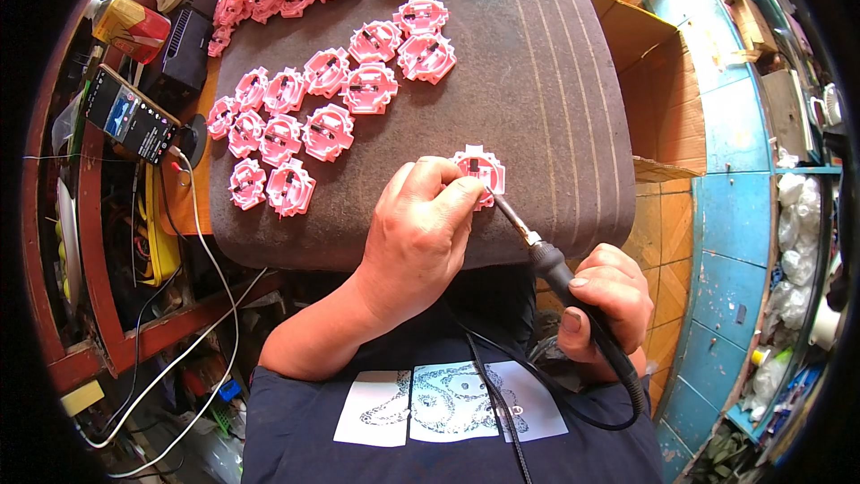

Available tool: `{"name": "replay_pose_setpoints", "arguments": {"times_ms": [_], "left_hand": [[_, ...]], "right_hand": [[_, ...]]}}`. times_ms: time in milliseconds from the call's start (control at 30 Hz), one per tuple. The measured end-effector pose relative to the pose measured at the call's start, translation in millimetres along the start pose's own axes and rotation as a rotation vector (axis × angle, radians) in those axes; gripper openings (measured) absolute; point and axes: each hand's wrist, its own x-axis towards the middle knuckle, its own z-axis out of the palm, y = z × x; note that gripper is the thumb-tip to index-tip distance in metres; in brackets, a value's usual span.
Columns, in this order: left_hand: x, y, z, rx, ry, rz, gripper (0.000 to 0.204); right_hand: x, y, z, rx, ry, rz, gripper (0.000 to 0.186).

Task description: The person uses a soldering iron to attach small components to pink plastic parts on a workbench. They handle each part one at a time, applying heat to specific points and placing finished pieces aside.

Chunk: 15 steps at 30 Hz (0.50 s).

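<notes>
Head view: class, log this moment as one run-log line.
left hand: pinning pink part | right hand: holding soldering iron, tip at part | mat: more pink parts

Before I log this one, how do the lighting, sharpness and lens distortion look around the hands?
Head view: bright, even light; the left hand, right hand and pink plastic part are sharp, no motion blur; fisheye bends the dark work mat edges, and black corners frame the picture.

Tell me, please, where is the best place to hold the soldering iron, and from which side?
Grip the soldering iron on its black handle, well behind the metal tip, coming from the right and near side, as the right hand does. The tip points up-left at the pink part under the left hand; the cord trails off the rear.
</notes>
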Motion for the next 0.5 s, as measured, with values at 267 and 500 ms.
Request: {"name": "replay_pose_setpoints", "arguments": {"times_ms": [267,500], "left_hand": [[0.8,0.6,-0.2,-0.009,-0.008,-0.008,0.02],[0.6,2.1,-2.3,-0.001,-0.005,-0.022,0.019]], "right_hand": [[-0.1,13.0,10.5,-0.06,0.124,0.016,0.038],[24.8,44.0,24.7,-0.152,-0.066,0.009,0.043]]}}
